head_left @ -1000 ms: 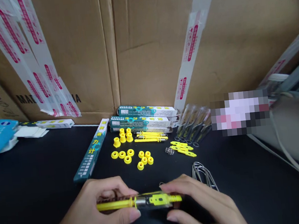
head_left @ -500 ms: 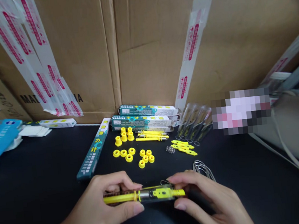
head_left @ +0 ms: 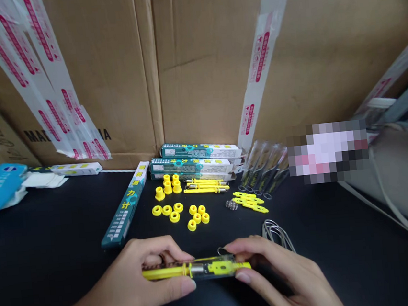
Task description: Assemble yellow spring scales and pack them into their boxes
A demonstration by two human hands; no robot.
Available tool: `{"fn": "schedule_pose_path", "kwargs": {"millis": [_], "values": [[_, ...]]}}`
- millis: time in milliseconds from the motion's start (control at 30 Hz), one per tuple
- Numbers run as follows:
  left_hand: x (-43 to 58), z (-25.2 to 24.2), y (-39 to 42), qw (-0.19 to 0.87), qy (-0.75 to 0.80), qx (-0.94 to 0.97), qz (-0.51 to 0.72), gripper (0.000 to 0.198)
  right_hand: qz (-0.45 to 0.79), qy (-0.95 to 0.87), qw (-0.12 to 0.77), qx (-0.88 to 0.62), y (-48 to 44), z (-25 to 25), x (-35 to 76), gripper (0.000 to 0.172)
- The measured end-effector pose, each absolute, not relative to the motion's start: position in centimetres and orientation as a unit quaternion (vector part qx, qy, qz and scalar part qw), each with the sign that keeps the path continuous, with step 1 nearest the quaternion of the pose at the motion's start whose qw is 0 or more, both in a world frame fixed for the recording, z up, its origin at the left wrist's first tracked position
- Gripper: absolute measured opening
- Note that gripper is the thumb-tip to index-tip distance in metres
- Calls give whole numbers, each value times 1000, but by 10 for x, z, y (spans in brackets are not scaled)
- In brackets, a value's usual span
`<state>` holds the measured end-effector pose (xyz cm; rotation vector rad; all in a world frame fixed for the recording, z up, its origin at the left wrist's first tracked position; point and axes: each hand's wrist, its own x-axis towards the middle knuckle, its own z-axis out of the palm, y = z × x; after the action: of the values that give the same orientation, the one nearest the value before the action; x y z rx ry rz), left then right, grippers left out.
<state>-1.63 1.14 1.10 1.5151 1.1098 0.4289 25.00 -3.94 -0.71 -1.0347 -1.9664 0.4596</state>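
Observation:
A clear-tubed spring scale [head_left: 220, 268] lies level between my two hands, with a yellow rod, a silver-coloured part and a yellow plate visible through its wall. My left hand [head_left: 140, 284] is wrapped round its left part, thumb in front and fingers behind, hiding that end. At the other end, my right hand [head_left: 284, 275] pinches the tube between thumb and index finger, where a yellow tip sticks out. A thin wire ring [head_left: 221, 251] shows just behind the tube, by my right index finger.
Beyond my hands are yellow collars [head_left: 166, 210], yellow rods [head_left: 207, 190], yellow plates [head_left: 249, 200], small springs [head_left: 231, 205] and clear tubes [head_left: 263, 166]. Printed boxes [head_left: 191, 165] stand against large cartons [head_left: 211, 75]; another box [head_left: 126, 206] lies left. Coiled wire [head_left: 279, 235] sits right.
The view has shifted slightly. My right thumb and index finger have come a little closer in on the end of the spring scale; my left hand keeps its grip.

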Motion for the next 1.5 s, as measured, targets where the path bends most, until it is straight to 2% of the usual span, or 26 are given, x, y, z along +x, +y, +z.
{"fn": "schedule_pose_path", "kwargs": {"millis": [133,300,467,800,1000,1167,1333,1500], "values": [[-16,12,13,588,464,634,189,29,173,-780,426,-425,-39,-8,249,30],[-14,17,9,578,475,632,201,31,141,-738,448,-484,-33,-7,255,18],[-12,22,6,566,491,635,188,32,61,-747,456,-480,-11,4,258,10],[-15,12,11,559,455,673,164,28,19,-873,322,-366,61,17,194,24],[-13,18,9,538,454,693,153,24,14,-881,295,-369,104,20,150,39],[-14,19,8,551,452,682,164,27,69,-867,342,-357,113,15,145,9],[-15,14,8,562,466,656,191,25,147,-803,443,-370,72,28,182,2],[-16,5,9,558,474,651,198,26,156,-773,434,-436,18,32,236,12]]}}
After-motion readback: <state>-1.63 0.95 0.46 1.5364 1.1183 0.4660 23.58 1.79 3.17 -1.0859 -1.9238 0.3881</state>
